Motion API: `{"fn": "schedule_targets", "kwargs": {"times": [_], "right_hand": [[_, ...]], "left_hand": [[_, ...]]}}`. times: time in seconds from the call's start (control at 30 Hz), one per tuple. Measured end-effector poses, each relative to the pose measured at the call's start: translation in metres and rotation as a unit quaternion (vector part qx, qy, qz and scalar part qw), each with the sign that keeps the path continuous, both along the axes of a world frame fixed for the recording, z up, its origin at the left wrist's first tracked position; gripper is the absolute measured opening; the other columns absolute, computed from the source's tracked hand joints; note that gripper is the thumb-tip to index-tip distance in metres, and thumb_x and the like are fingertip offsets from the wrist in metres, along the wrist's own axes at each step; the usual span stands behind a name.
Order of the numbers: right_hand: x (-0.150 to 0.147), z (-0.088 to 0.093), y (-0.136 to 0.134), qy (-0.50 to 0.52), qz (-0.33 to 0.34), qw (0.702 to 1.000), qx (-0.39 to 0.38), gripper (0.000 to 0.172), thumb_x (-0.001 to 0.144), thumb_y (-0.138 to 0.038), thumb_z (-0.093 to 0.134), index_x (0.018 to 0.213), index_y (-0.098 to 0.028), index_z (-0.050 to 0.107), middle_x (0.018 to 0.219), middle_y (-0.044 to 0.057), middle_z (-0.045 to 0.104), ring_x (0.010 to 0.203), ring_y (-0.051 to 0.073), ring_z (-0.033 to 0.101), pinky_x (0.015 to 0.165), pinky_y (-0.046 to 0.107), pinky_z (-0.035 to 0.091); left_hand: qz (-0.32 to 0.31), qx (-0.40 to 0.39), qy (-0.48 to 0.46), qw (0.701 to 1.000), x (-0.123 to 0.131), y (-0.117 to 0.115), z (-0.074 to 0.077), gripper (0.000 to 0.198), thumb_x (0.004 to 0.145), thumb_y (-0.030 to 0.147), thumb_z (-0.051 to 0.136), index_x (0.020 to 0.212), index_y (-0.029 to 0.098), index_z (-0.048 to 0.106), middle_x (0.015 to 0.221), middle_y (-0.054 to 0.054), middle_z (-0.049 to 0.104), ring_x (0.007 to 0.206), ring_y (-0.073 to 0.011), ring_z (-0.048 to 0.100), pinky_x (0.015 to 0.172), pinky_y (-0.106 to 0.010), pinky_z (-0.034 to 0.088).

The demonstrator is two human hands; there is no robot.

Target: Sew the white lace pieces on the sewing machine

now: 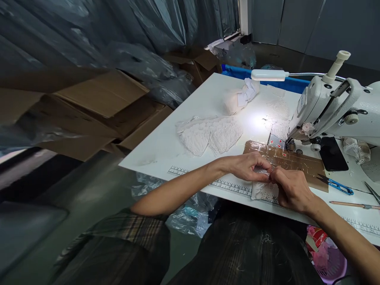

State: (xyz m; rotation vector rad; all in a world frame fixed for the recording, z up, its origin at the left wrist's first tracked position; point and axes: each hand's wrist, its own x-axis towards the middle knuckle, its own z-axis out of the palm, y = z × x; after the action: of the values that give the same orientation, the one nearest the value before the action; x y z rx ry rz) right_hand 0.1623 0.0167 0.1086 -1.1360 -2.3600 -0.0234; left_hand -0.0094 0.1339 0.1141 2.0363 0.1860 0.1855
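Note:
Both hands meet over a piece of white lace fabric [262,191] near the table's front edge, in front of the sewing machine [322,107]. My left hand [251,165] pinches the lace between thumb and forefinger. Close against it, my right hand [291,189] has its fingers closed on the same piece, its fingertips partly hidden. Beneath and beyond the hands lies a brown taped board [305,168], reaching toward the needle area. A larger piece of white lace [208,134] is spread on the table to the left.
Blue thread snips [338,185], a pencil [353,204] and a black phone [333,154] lie at the right. Behind are a bundled pale fabric [234,102] and a lamp [268,75]. Cardboard boxes [97,95] stand left; a pink basket [337,263] sits below the table.

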Motion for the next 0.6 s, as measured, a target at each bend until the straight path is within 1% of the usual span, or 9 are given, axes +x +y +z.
{"fn": "schedule_targets", "kwargs": {"times": [0.07,0.13,0.17,0.23,0.3,0.37,0.43,0.5,0.6], "right_hand": [[0.011,0.003,0.003,-0.064,-0.022,0.997,0.031,0.028,0.059,-0.005,0.042,0.081,-0.021,0.046,0.067,0.000,0.055,0.051,0.013,0.042,0.048,0.027,0.021],[0.027,0.004,0.004,-0.093,-0.059,0.992,0.058,0.027,0.059,-0.004,0.042,0.079,-0.021,0.047,0.066,0.000,0.056,0.049,0.013,0.041,0.047,0.027,0.019],[0.037,0.004,0.003,-0.087,-0.082,0.991,0.066,0.026,0.060,-0.003,0.041,0.079,-0.021,0.046,0.066,0.000,0.056,0.047,0.012,0.040,0.045,0.026,0.019],[0.053,0.004,0.000,-0.042,-0.118,0.990,0.061,0.024,0.066,-0.003,0.041,0.081,-0.021,0.046,0.064,-0.002,0.056,0.047,0.011,0.043,0.045,0.024,0.025],[0.061,0.004,-0.005,0.027,-0.133,0.991,0.020,0.018,0.078,-0.005,0.043,0.085,-0.021,0.047,0.068,-0.001,0.059,0.049,0.010,0.048,0.047,0.022,0.032],[0.060,0.006,-0.009,0.107,-0.135,0.984,-0.039,0.009,0.090,-0.013,0.046,0.088,-0.022,0.049,0.074,0.000,0.062,0.053,0.010,0.052,0.051,0.022,0.039],[0.053,0.010,-0.011,0.179,-0.134,0.970,-0.100,0.004,0.094,-0.023,0.049,0.094,-0.021,0.052,0.076,0.001,0.062,0.057,0.011,0.055,0.053,0.023,0.043],[0.044,0.014,-0.010,0.221,-0.118,0.956,-0.153,0.015,0.095,-0.029,0.052,0.106,-0.021,0.055,0.081,0.003,0.063,0.062,0.012,0.056,0.055,0.024,0.047],[0.035,0.019,-0.002,0.234,-0.060,0.944,-0.223,0.029,0.093,-0.030,0.054,0.120,-0.021,0.057,0.108,0.010,0.061,0.074,0.013,0.060,0.061,0.027,0.052]], "left_hand": [[-0.011,-0.041,-0.006,0.999,-0.002,-0.001,0.009,0.018,0.082,0.032,0.064,0.072,0.018,0.070,0.059,0.002,0.058,0.055,-0.0085,0.043,0.054,-0.022,0.034],[-0.041,-0.100,-0.015,0.994,-0.008,-0.002,0.021,0.018,0.081,0.033,0.067,0.069,0.018,0.069,0.060,0.001,0.060,0.056,-0.0088,0.046,0.054,-0.022,0.036],[-0.035,-0.121,-0.021,0.992,-0.012,-0.002,0.027,0.017,0.080,0.032,0.068,0.069,0.018,0.069,0.061,0.001,0.061,0.058,-0.0091,0.048,0.056,-0.022,0.038],[0.032,-0.132,-0.028,0.990,-0.020,-0.002,0.037,0.014,0.080,0.029,0.070,0.071,0.018,0.070,0.064,0.000,0.063,0.060,-0.0090,0.050,0.059,-0.022,0.041],[0.092,-0.115,-0.007,0.989,-0.023,-0.002,0.040,0.016,0.081,0.031,0.069,0.073,0.017,0.070,0.067,0.000,0.064,0.061,-0.0086,0.053,0.060,-0.021,0.042],[0.103,-0.088,0.029,0.990,-0.021,-0.002,0.037,0.022,0.082,0.036,0.067,0.073,0.016,0.069,0.069,0.000,0.064,0.062,-0.0083,0.053,0.058,-0.020,0.041],[0.098,-0.056,0.050,0.992,-0.015,-0.002,0.032,0.028,0.084,0.041,0.065,0.072,0.016,0.068,0.067,0.000,0.062,0.061,-0.0077,0.051,0.056,-0.019,0.038],[0.095,-0.026,0.055,0.994,-0.010,-0.003,0.028,0.030,0.085,0.042,0.063,0.071,0.015,0.067,0.065,0.001,0.060,0.059,-0.0075,0.048,0.054,-0.019,0.036],[0.079,-0.008,0.048,0.996,-0.004,-0.003,0.027,0.029,0.086,0.041,0.063,0.074,0.015,0.069,0.068,0.000,0.063,0.062,-0.0087,0.051,0.057,-0.020,0.038]]}}
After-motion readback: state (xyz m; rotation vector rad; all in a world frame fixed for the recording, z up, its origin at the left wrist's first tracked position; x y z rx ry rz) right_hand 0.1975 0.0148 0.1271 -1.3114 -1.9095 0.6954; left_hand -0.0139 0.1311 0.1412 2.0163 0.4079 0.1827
